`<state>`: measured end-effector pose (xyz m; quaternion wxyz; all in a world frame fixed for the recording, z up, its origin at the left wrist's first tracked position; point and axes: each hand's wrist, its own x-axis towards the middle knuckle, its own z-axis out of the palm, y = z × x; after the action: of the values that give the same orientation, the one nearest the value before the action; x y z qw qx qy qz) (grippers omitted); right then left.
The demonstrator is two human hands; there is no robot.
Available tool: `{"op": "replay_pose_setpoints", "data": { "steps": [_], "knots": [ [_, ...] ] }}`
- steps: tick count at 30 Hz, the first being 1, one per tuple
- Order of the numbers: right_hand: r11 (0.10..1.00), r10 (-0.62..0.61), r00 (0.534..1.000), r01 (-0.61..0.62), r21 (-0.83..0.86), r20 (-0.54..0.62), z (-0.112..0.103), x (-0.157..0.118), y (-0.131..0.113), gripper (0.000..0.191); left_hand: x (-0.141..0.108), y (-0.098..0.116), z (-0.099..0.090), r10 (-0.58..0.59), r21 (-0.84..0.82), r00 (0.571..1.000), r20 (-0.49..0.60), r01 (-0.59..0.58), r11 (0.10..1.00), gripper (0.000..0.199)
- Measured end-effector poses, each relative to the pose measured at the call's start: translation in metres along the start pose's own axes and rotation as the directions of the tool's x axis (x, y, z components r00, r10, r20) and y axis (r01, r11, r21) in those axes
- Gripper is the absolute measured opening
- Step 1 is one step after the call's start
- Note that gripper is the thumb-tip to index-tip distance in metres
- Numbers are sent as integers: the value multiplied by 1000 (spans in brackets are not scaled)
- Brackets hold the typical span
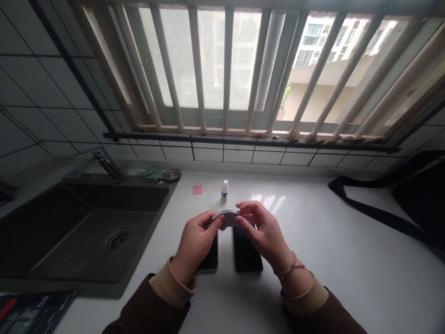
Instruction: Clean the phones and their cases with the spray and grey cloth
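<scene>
A small folded grey cloth [229, 220] is held up over the counter between my two hands. My left hand [196, 236] pinches its left end between thumb and fingers. At its right end, my right hand [259, 227] has the thumb against the cloth, with the fingers curved behind it. Beneath my hands lie two dark phones, screens up: the left phone [210, 259] is partly covered by my left hand, and the right phone [247, 254] by my right hand. Just beyond the cloth stands a small white spray bottle [225, 191] with a blue and yellow label.
A pink sticky note [197, 189] lies left of the bottle. The sink [139, 273] with its faucet [104, 164] takes up the left side, near a green cloth [151, 173] and a metal drain strainer [171, 175]. A black strap [368, 204] rests at right. Barred windows rise behind.
</scene>
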<state>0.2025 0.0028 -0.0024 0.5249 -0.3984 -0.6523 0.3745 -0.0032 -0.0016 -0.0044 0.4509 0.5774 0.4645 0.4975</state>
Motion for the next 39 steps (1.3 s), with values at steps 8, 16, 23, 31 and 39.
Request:
{"op": "replay_pose_setpoints", "data": {
  "steps": [8,16,23,31,39],
  "knots": [
    [988,141,990,-142,-58,-19,-2,3,11,22,-2,0,-1,47,211,999,23,-51,976,30],
    [987,-101,988,114,-113,116,-2,0,-6,10,0,1,-1,15,216,1000,22,-20,976,31],
    [985,162,986,-159,-63,42,-3,2,1,31,-1,1,0,42,98,999,-23,-40,994,28],
    [991,126,986,-121,-55,109,-1,4,0,23,-1,-1,-3,98,144,990,-98,-83,986,27],
    [994,105,988,-101,-42,111,3,1,3,26,-5,5,-2,167,347,982,-91,-126,929,23]
  ]
}}
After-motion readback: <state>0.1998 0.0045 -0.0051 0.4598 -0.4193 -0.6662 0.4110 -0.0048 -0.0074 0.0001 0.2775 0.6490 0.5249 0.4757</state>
